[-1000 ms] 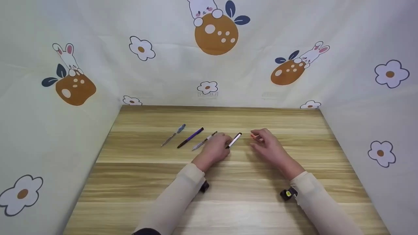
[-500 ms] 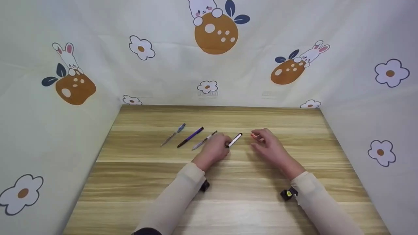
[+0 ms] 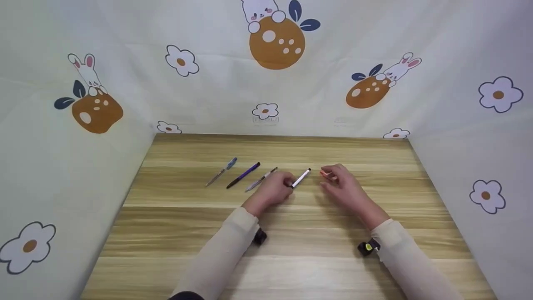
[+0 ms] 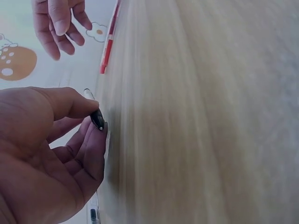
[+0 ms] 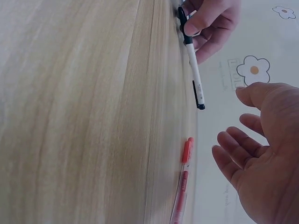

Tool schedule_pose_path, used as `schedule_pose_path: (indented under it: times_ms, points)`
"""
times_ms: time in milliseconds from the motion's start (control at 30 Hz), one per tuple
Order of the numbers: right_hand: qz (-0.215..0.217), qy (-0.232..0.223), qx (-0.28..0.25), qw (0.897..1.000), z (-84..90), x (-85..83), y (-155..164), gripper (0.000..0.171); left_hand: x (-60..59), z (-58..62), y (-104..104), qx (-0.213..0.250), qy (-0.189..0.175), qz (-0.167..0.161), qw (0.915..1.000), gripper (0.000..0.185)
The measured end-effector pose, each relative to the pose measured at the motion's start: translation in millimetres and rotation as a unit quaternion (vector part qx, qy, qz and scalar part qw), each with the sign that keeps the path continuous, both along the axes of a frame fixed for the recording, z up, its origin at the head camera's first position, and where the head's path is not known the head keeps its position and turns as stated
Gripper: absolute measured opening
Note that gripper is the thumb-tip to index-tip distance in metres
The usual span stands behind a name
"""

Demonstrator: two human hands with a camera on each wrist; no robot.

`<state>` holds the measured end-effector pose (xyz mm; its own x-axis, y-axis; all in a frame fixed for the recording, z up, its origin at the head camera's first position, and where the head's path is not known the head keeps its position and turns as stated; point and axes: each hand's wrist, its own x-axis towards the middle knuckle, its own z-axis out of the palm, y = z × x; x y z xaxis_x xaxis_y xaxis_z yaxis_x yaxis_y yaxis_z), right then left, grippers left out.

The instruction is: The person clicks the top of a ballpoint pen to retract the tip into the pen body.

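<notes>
At the wood-grained desk (image 3: 316, 250), the left hand (image 3: 272, 187) has its grip pinching a slim black-and-white pen (image 3: 301, 178) near one black end, probably to keep the barrel free; it juts forward and rightward. The right hand (image 3: 343, 189), fingers relaxed, holds nothing near a red-and-clear pen (image 5: 184, 182).

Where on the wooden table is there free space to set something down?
Bare table lies between the left sleeve and right sleeve, and along the printed backdrop. Between these it is crowded: three pens, the left hand pinching a white pen, and the right hand near a red pen.
</notes>
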<state>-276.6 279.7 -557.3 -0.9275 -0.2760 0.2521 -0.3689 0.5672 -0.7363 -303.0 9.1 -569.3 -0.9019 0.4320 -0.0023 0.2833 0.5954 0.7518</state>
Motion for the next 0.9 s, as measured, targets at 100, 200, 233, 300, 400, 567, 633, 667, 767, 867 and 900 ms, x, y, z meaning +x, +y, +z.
schedule_pose_path:
  times_ms: [100, 200, 233, 300, 400, 567, 633, 667, 767, 867, 900]
  points:
    - [-0.006, -0.008, -0.007, 1.000, 0.1, 0.2, -0.4, 0.043, -1.8, -0.1, 0.5, 0.024, -0.009, 0.007, 0.9996, 0.030]
    - [-0.013, -0.020, -0.013, 1.000, 0.4, -0.1, -1.0, 0.043, -3.3, 0.4, 0.7, 0.046, -0.018, 0.011, 0.9987, 0.029]
    - [-0.015, -0.022, -0.013, 1.000, 0.6, -0.3, -1.2, 0.043, -3.5, 0.9, 0.8, 0.053, -0.022, 0.012, 0.9983, 0.029]
    - [-0.020, -0.026, -0.011, 0.999, 0.7, -0.9, -1.4, 0.043, -3.5, 1.9, 0.8, 0.067, -0.032, 0.014, 0.9971, 0.031]
    - [-0.026, -0.031, -0.015, 0.999, 1.0, -1.8, -2.0, 0.043, -2.6, 4.1, 0.9, 0.088, -0.046, 0.018, 0.9949, 0.034]
    - [-0.029, -0.037, -0.033, 0.998, 1.5, -5.6, -3.9, 0.045, -1.2, 7.8, 0.4, 0.127, -0.066, 0.028, 0.9893, 0.038]
    - [-0.029, -0.036, -0.054, 0.997, 1.8, -8.4, -5.7, 0.047, -0.7, 9.1, 0.3, 0.141, -0.069, 0.027, 0.9873, 0.040]
    - [-0.029, -0.036, -0.068, 0.997, 2.3, -9.9, -6.9, 0.047, -0.6, 9.5, 0.5, 0.147, -0.069, 0.027, 0.9864, 0.041]
    - [-0.033, -0.038, -0.108, 0.993, 5.0, -14.6, -12.0, 0.048, -0.3, 10.6, 0.8, 0.164, -0.067, 0.023, 0.9840, 0.042]
    - [-0.048, -0.047, -0.146, 0.987, 8.9, -18.7, -18.1, 0.047, -0.6, 10.8, 1.4, 0.187, -0.076, 0.019, 0.9793, 0.041]
    - [-0.054, -0.051, -0.159, 0.985, 10.6, -20.1, -20.4, 0.047, -0.4, 11.1, 1.6, 0.193, -0.078, 0.017, 0.9780, 0.041]
